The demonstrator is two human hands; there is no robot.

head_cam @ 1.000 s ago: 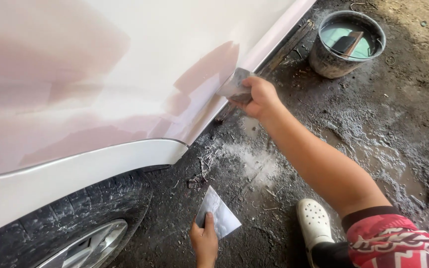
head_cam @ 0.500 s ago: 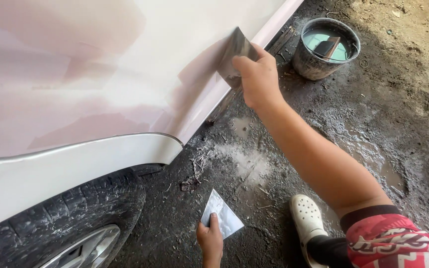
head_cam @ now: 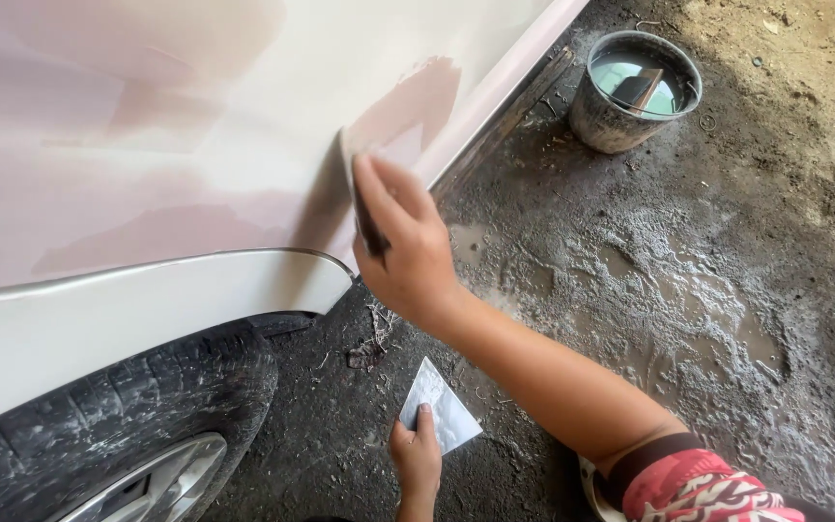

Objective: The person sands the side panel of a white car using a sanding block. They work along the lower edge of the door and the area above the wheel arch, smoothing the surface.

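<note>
I see my right hand (head_cam: 408, 246), fingers clamped on a thin dark spreader (head_cam: 364, 208), its long edge running up-down flat against the pinkish car panel (head_cam: 195, 126) above the tyre (head_cam: 118, 416). My left hand (head_cam: 416, 459) pinches a pale flat card (head_cam: 440, 411) low over the muddy floor (head_cam: 630, 290). A bucket (head_cam: 630, 92) stands well apart.

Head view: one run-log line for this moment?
right hand: presses dark flat sanding block on white car panel | left hand: holds pale sheet low | grey bucket: on wet ground
</note>
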